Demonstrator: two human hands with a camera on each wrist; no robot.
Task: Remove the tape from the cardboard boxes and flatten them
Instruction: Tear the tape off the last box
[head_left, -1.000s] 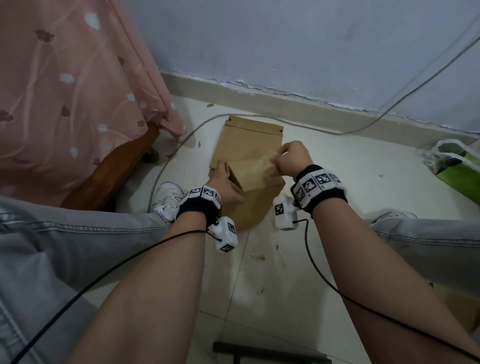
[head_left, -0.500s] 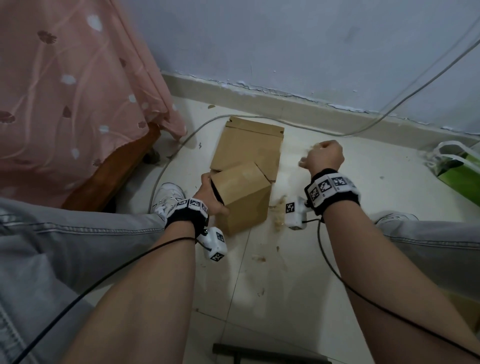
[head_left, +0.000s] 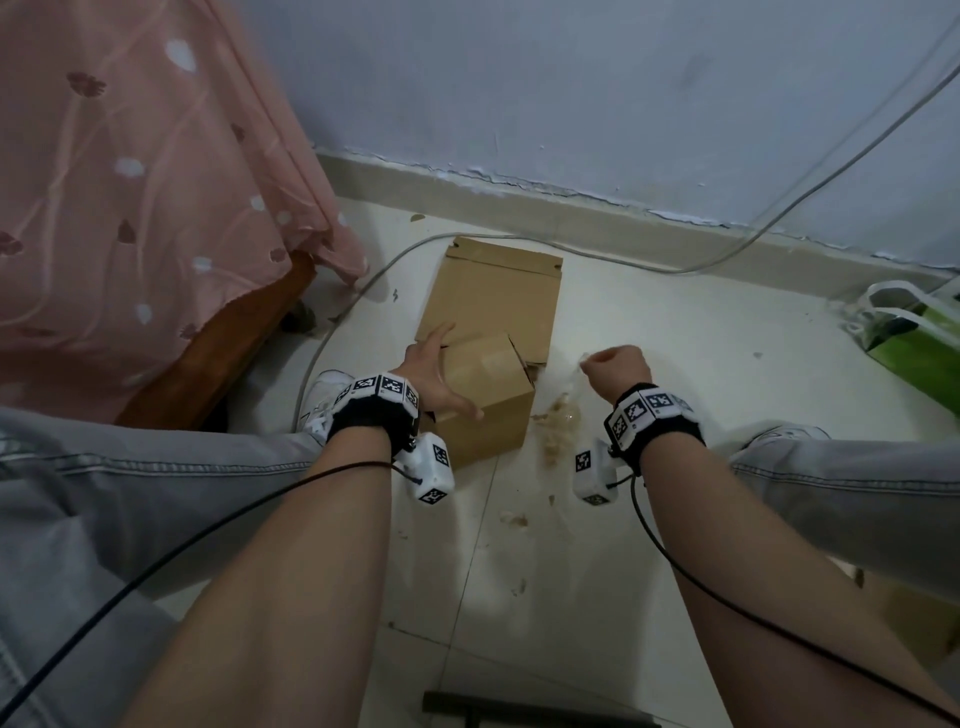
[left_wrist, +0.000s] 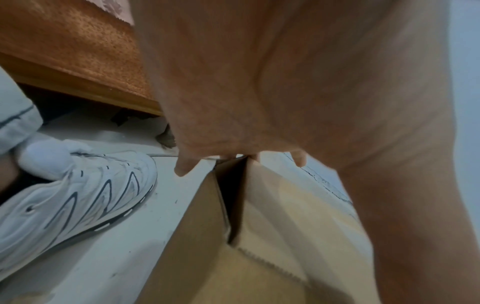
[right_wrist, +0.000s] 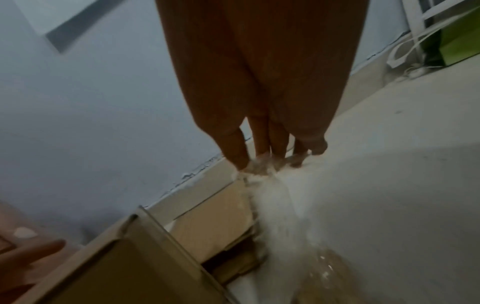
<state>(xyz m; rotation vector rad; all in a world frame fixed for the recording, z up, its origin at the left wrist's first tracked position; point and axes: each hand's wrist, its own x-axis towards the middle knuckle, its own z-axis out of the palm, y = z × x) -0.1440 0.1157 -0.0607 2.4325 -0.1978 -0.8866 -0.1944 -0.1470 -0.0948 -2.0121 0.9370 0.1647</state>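
A small brown cardboard box (head_left: 488, 400) stands on the floor, against a flattened cardboard sheet (head_left: 498, 296) lying behind it. My left hand (head_left: 436, 371) lies over the box's left side with fingers spread and straight, thumb on the near face. In the left wrist view the box's flap seam (left_wrist: 233, 205) gapes under my fingertips (left_wrist: 182, 169). My right hand (head_left: 592, 361) is raised to the right of the box and pinches a strip of clear tape (right_wrist: 272, 197). The tape hangs down to a crumpled clump (head_left: 558, 418) on the floor.
A bed with a pink sheet (head_left: 130, 182) and wooden frame (head_left: 218, 353) stands on the left. A grey cable (head_left: 701, 267) runs along the skirting. A green bag (head_left: 919, 353) sits at the right. My white shoe (left_wrist: 72, 189) is beside the box. A dark bar (head_left: 519, 714) lies near me.
My right hand has pulled the tape off the box and out to the right. The left hand has lowered the box to the floor and spread its fingers.
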